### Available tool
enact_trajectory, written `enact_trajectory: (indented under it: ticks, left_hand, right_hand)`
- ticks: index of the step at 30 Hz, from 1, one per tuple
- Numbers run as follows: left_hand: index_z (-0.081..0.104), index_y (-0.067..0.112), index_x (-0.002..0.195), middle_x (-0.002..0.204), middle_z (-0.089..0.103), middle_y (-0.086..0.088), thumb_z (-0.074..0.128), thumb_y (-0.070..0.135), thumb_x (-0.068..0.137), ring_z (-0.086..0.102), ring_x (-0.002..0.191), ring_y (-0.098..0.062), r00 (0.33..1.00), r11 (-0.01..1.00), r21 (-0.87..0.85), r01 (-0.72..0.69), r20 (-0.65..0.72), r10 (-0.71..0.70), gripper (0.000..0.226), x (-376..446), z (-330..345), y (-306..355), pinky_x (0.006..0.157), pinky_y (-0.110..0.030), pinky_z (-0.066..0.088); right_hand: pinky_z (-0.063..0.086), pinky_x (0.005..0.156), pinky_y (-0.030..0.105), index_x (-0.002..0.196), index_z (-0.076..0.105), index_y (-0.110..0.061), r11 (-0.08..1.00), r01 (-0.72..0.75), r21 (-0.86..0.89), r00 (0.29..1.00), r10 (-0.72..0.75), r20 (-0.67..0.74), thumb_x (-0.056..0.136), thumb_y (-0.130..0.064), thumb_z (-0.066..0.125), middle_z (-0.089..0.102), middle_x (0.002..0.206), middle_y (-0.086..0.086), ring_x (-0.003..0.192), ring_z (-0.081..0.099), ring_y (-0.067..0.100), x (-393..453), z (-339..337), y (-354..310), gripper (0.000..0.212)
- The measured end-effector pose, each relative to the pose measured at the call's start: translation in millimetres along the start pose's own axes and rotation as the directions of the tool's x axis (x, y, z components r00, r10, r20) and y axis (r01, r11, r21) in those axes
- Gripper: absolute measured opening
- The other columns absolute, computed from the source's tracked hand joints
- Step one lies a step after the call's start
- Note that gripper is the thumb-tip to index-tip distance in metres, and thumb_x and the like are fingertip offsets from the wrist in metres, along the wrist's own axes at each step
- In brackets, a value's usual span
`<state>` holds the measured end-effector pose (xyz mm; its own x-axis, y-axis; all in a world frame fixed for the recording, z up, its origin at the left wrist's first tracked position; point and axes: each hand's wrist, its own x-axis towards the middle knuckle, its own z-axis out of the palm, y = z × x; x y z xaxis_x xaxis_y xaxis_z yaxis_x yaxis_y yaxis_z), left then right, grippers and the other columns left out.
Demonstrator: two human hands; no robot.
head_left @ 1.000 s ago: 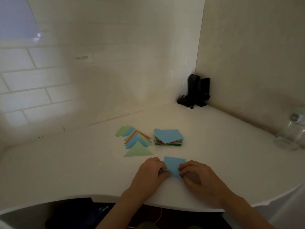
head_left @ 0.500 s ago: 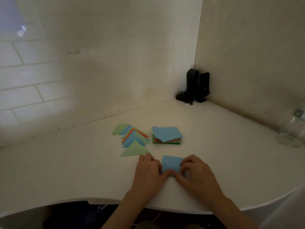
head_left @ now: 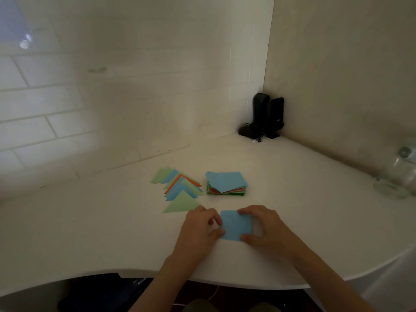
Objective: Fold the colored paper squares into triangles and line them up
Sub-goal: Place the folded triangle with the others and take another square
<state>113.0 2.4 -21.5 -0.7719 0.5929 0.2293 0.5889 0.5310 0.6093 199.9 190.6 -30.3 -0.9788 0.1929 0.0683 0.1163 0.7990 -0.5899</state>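
Containers: only a clear glass jar (head_left: 397,176) is seen, far right of the paper stack (head_left: 226,183); contents cannot be told.

Paper stack of unfolded squares sits mid-counter, blue sheet on top, orange and green edges showing below. Folded triangles (head_left: 179,189) are laid overlapping just left of the stack, green, blue and orange, the nearest one green.

A single blue square (head_left: 236,225) is laid flat on the white counter (head_left: 90,233), just in front of the stack and near the counter's front edge. Bare counter is seen left and right of the stack; black devices (head_left: 263,117) are parked in the corner well behind it.

Left hand (head_left: 199,228): fingers curled, thumb and fingertips pinching the square's left edge. Right hand (head_left: 264,228): arched over the right edge, fingertips on the top corner, thumb on the bottom corner; the sheet is held narrowly from both sides.
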Motion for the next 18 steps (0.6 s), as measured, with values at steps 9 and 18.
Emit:
enact_trajectory:
  ticks: [9, 18]
  left_hand:
    - [0.068, 0.023, 0.088, 0.087, 0.057, 0.0, 0.056, 0.013, 0.082, 0.051, 0.082, -0.02, 0.981, 0.965, 0.198, -0.174, -0.057, 0.188, 0.017, -4, 7, 14, 0.069, -0.033, 0.039]
    - [0.059, 0.029, 0.075, 0.076, 0.059, 0.013, 0.053, 0.057, 0.068, 0.054, 0.073, -0.012, 0.951, 0.9, 0.375, -0.221, -0.12, 0.284, 0.03, -31, 15, 24, 0.065, -0.028, 0.04]
  right_hand:
    - [0.034, 0.077, -0.001, 0.105, 0.069, -0.009, 0.992, 0.114, -0.056, 0.975, -0.123, -0.185, 0.076, -0.002, 0.046, 0.064, 0.098, 0.008, 0.089, 0.06, 0.015, -6, -7, -7, 0.038]
    - [0.039, 0.062, 0.021, 0.079, 0.07, -0.025, 0.981, 0.134, -0.144, 0.955, -0.166, -0.246, 0.067, -0.011, 0.074, 0.05, 0.073, -0.013, 0.069, 0.054, 0.011, -26, -1, -20, 0.019]
